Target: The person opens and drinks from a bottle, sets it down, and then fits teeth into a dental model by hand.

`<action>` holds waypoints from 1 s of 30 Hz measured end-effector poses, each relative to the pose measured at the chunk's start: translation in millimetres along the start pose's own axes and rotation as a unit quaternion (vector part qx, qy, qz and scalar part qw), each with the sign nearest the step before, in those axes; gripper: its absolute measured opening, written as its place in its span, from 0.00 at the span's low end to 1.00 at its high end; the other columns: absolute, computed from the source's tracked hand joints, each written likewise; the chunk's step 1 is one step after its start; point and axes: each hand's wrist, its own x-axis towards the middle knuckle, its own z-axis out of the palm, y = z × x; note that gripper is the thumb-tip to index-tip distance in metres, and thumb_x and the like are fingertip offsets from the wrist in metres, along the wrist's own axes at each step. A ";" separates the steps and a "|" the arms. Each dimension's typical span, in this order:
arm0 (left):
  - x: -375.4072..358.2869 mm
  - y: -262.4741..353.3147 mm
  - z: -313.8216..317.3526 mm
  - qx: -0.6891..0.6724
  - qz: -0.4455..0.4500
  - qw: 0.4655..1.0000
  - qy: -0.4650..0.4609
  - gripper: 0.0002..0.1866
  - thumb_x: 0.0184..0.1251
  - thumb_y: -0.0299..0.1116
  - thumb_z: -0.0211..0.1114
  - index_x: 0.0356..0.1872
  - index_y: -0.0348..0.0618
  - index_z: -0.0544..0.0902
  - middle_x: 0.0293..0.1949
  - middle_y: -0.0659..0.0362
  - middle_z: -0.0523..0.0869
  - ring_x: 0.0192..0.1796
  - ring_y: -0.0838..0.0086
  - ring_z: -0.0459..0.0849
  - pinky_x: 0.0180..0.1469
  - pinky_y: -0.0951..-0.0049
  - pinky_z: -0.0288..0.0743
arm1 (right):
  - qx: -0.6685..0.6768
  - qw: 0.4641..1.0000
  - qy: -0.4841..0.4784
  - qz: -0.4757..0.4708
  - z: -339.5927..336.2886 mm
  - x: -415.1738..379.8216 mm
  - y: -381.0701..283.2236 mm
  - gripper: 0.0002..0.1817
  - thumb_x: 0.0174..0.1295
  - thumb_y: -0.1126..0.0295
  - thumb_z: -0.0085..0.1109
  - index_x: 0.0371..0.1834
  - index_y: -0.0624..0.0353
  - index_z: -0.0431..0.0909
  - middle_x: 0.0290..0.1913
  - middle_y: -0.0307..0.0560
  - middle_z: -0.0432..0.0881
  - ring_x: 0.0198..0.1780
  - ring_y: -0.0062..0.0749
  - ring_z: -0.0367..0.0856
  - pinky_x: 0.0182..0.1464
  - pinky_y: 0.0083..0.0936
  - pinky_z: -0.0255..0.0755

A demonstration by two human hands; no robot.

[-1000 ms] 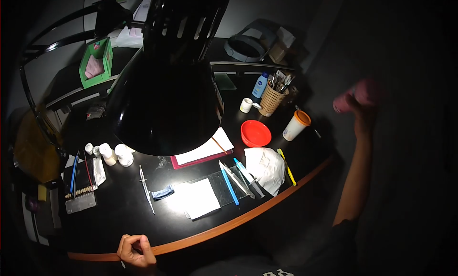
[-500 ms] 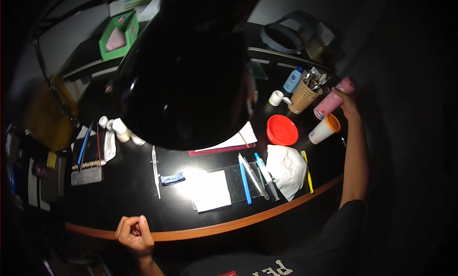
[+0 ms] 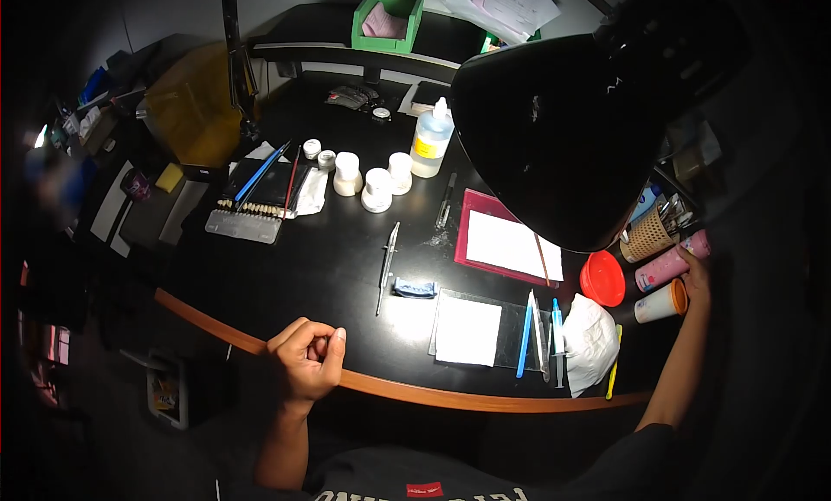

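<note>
Dark room, black worktop lit by lamp. My right hand grasps the pink bottle far right, beside the orange-lidded cup. Left hand clenched at near edge.

Table: black top with an orange-brown edge. Lamp: glossy black. Bottle: pink, speckled. Cup: white with an orange lid. Bowl: red. Basket: tan weave. Tray: dark red, carrying a white sheet. Pad: white on a grey plate. Tools: blue handles beside a yellow one. Cloth: white. Jars: white. Box: green with pink contents. Shirt: black with a red tag and white lettering.
</note>
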 end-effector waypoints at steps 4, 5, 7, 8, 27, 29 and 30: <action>-3.1 -6.4 -1.8 0.001 -0.004 1.000 -0.011 0.09 0.66 0.21 0.77 0.27 0.38 0.86 0.21 0.64 0.79 0.20 0.85 0.72 0.23 0.79 0.63 | 0.041 0.998 -0.043 -0.006 -10.5 0.6 8.3 0.28 0.64 0.72 0.84 0.66 0.51 0.82 0.60 0.42 0.88 0.67 0.38 0.85 0.74 0.49 0.72; -3.1 -5.7 -2.4 0.000 -0.004 1.000 -0.013 0.09 0.66 0.21 0.77 0.27 0.38 0.86 0.21 0.64 0.79 0.20 0.85 0.72 0.23 0.78 0.63 | 0.047 0.997 -0.055 -0.002 -15.2 2.3 9.2 0.28 0.64 0.72 0.83 0.67 0.51 0.82 0.61 0.42 0.88 0.68 0.38 0.84 0.75 0.49 0.71; -2.0 -3.2 -2.8 -0.002 -0.006 1.000 -0.015 0.09 0.66 0.21 0.77 0.26 0.38 0.86 0.21 0.64 0.79 0.20 0.84 0.73 0.23 0.78 0.63 | 0.034 0.998 -0.054 -0.016 -20.2 -3.9 7.1 0.28 0.67 0.68 0.82 0.68 0.51 0.80 0.63 0.45 0.87 0.69 0.41 0.84 0.74 0.46 0.74; -1.8 -2.6 -3.4 -0.003 -0.006 1.000 -0.019 0.08 0.65 0.21 0.77 0.27 0.38 0.86 0.21 0.64 0.80 0.21 0.84 0.73 0.23 0.78 0.63 | 0.027 0.998 -0.055 -0.023 -22.0 -7.1 6.3 0.28 0.68 0.66 0.82 0.68 0.51 0.79 0.65 0.46 0.86 0.69 0.43 0.84 0.73 0.44 0.76; 169.4 -25.9 73.0 -0.039 0.363 0.879 -0.308 0.14 0.47 0.35 0.74 0.36 0.44 0.86 0.30 0.58 0.82 0.36 0.60 0.82 0.47 0.58 0.77 | -0.195 0.787 -0.257 -0.526 355.1 -329.0 -93.2 0.17 0.56 0.81 0.78 0.50 0.63 0.90 0.44 0.48 0.89 0.37 0.35 0.88 0.42 0.32 0.82; 165.9 -33.8 65.6 -0.004 0.361 0.865 -0.348 0.16 0.49 0.39 0.76 0.37 0.42 0.85 0.38 0.55 0.84 0.46 0.57 0.81 0.53 0.57 0.77 | -0.221 0.774 -0.328 -0.494 387.4 -328.5 -79.8 0.20 0.56 0.77 0.83 0.53 0.64 0.90 0.46 0.50 0.91 0.44 0.43 0.91 0.48 0.34 0.84; 162.4 -36.6 61.9 -0.008 0.359 0.866 -0.348 0.18 0.49 0.41 0.78 0.37 0.42 0.85 0.39 0.55 0.84 0.46 0.57 0.81 0.53 0.57 0.77 | -0.235 0.778 -0.340 -0.473 398.2 -329.9 -75.3 0.20 0.56 0.75 0.84 0.53 0.64 0.90 0.48 0.52 0.91 0.47 0.46 0.91 0.50 0.35 0.84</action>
